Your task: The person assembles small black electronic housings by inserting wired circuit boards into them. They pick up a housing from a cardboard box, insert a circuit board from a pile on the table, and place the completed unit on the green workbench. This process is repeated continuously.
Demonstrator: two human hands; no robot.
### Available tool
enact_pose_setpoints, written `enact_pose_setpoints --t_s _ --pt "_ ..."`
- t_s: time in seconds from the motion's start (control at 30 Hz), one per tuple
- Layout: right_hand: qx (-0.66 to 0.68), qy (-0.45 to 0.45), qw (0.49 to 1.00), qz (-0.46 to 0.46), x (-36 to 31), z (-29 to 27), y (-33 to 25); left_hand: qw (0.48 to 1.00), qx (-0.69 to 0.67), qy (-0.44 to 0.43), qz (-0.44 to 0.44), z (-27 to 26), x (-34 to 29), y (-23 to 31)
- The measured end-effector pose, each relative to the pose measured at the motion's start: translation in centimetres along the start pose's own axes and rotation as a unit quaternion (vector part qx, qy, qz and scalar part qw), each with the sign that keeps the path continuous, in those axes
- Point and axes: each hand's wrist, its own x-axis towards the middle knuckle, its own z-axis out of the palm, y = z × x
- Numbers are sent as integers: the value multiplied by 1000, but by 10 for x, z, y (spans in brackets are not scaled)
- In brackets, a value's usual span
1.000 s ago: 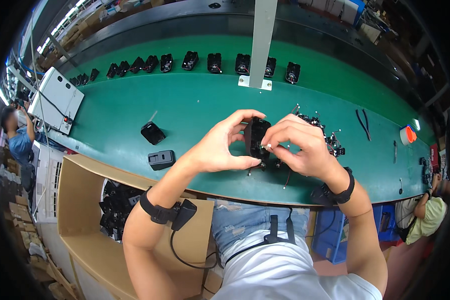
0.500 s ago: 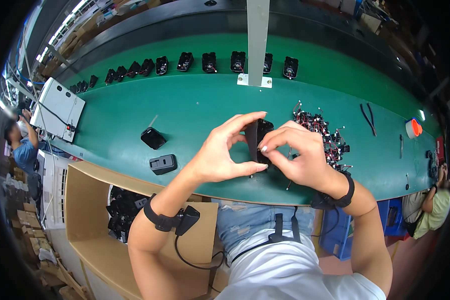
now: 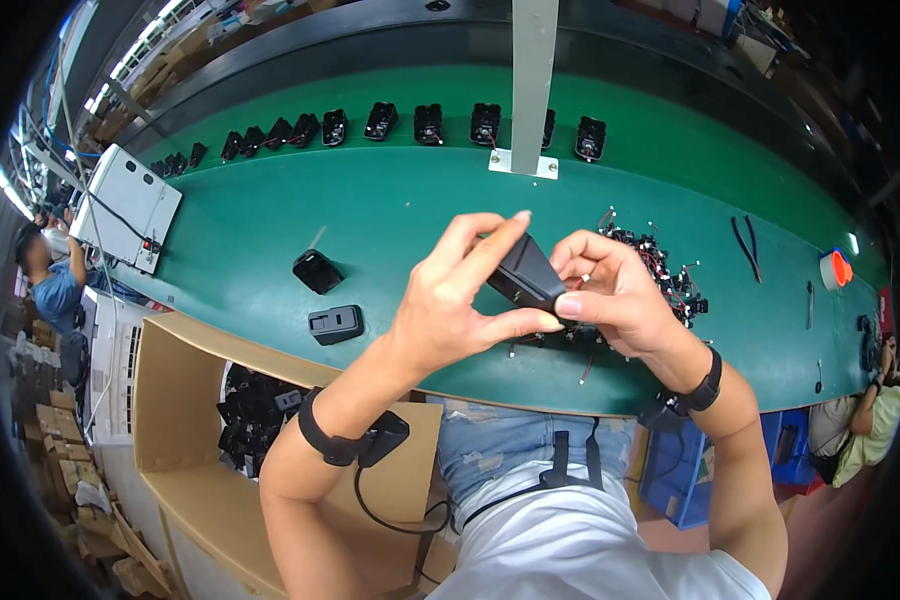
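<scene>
A green workshop bench [image 3: 240,225] lies beneath the housing [image 3: 530,273].

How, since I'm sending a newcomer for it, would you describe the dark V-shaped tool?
On the green bench, go right past the tangle of wired parts. The dark tool lies between that and the round orange item. Two long legs spread into a V set it apart from the slim straight tool nearby.

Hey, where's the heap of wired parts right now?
In the head view, the heap of wired parts lies right of centre on the green table, partly hidden by the right hand, with the pliers to its right.
</scene>
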Motion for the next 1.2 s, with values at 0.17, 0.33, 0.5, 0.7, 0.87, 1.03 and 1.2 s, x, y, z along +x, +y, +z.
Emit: enact_pose_setpoints --t_s 0.17,0.33,0.5,0.7,0.87,1.03,1.2 --pt "152 -31 986 56 2 -2 8 999 14 14 -49 8 -7 11" --pt "174 -44 983 42 5 1 3 997 65 -18 -20 3 -2 4" --pt "18 8 996 -91 21 -48 -34 988 46 -27 -148 -14 1 4" --pt "-569 247 765 -173 65 -169 -70 943 220 -164 -190 -18 -5 -22" --pt "-719 192 662 -89 72 -224 -46 933 224 -197 -202 -11 -9 -27" --pt "-747 164 639 -79 78 -215 -48 937 197 -196 -213 -21 -11 -27" --pt "-756 135 618 -169 57 -160 -70 898 248 -269 -244 -81 -11 7"
